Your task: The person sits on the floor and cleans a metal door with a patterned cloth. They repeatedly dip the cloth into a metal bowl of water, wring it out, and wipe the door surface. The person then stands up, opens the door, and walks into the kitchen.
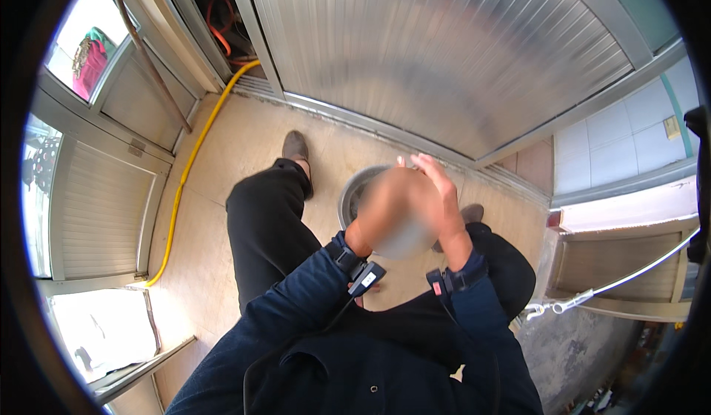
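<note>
Between my feet stands a round grey basin or bucket (347,198), with something dark inside that is too unclear to name. My left hand (383,206) and my right hand (447,201) are close together above it, covering much of its opening. A blurred patch spreads over the palms and the vessel's near side. Whether anything lies between the hands is hidden by this blur. The fingertips of the right hand point away from me, near the far rim. Each wrist wears a black strap with a small box, the left box (366,279) and the right box (436,285).
A yellow hose (180,184) runs along the floor at left, into a gap beside a ribbed sliding panel (389,65). A thin stick (150,59) leans at upper left. On the right, a white cable with a metal end fitting (575,301) hangs near my knee.
</note>
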The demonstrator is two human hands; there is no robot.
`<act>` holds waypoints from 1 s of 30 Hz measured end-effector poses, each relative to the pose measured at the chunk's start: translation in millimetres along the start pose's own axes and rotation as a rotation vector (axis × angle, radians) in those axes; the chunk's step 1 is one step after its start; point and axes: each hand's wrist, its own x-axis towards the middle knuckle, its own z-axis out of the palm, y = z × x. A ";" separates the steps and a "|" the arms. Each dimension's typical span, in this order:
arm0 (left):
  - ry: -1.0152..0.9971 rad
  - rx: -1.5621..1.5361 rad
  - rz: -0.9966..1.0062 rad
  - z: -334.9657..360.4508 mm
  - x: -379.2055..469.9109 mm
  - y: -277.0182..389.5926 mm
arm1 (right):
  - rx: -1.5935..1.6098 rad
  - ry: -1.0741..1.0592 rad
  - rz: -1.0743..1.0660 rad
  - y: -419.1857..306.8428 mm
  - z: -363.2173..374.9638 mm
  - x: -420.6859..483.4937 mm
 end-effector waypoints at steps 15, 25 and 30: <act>0.261 -0.211 -0.250 -2.4 10.2 -23.8 | -0.159 0.168 -0.083 0.0 33.8 -24.3; 0.433 -0.004 -0.132 -12.2 4.7 -38.5 | -0.147 0.171 0.095 21.6 56.6 -14.4; 0.488 0.012 -0.062 -17.6 7.4 -49.5 | -0.149 0.171 0.111 30.0 61.4 -13.7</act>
